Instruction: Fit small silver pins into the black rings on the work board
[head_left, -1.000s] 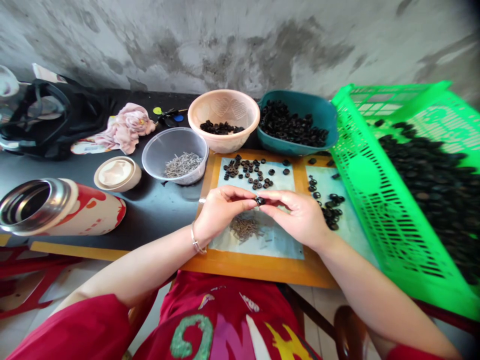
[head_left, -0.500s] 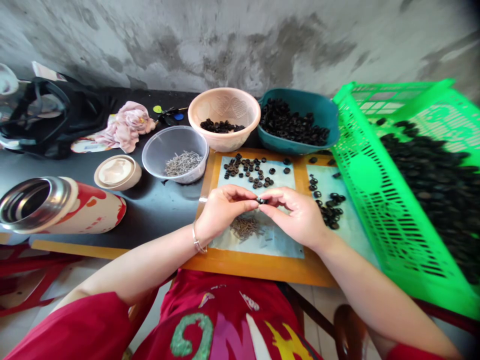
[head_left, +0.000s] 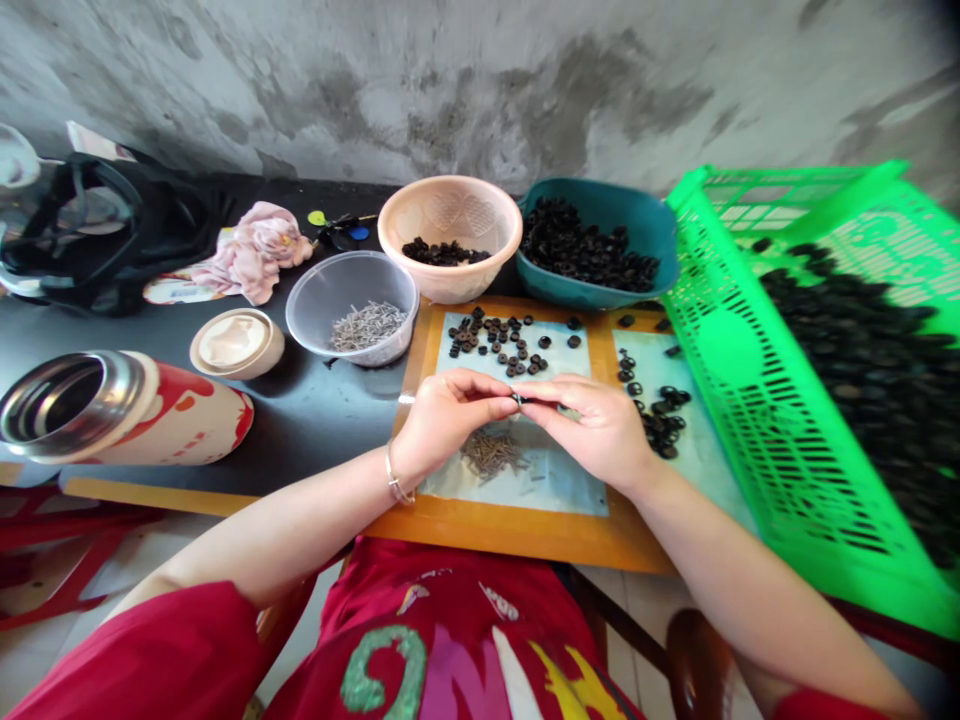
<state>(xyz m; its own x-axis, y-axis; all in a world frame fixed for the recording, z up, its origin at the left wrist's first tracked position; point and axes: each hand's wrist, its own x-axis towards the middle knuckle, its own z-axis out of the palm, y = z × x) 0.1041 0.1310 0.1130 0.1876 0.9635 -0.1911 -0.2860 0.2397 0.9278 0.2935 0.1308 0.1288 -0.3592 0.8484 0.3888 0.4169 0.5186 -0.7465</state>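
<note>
My left hand (head_left: 454,415) and my right hand (head_left: 589,420) meet fingertip to fingertip above a pale sheet (head_left: 559,485). Between them they pinch a small black round part (head_left: 517,399), mostly hidden by the fingers. A heap of thin metal pins (head_left: 493,455) lies just below my hands. Beyond the fingers, small black and brown rings (head_left: 510,340) are scattered on the sheet. To the right of my right hand sit more black round parts (head_left: 661,420) in a loose pile.
Behind the board are a clear bowl (head_left: 300,310) of pins, a pink bowl (head_left: 487,215) and a teal basin (head_left: 652,225) with black parts. A tall green crate (head_left: 724,350) of black pieces borders the right. An uncapped thermos (head_left: 187,415) lies left, near a cup lid (head_left: 238,342).
My right fingers have straightened and flattened a little against the small part. My left hand keeps its pinch in nearly the same place.
</note>
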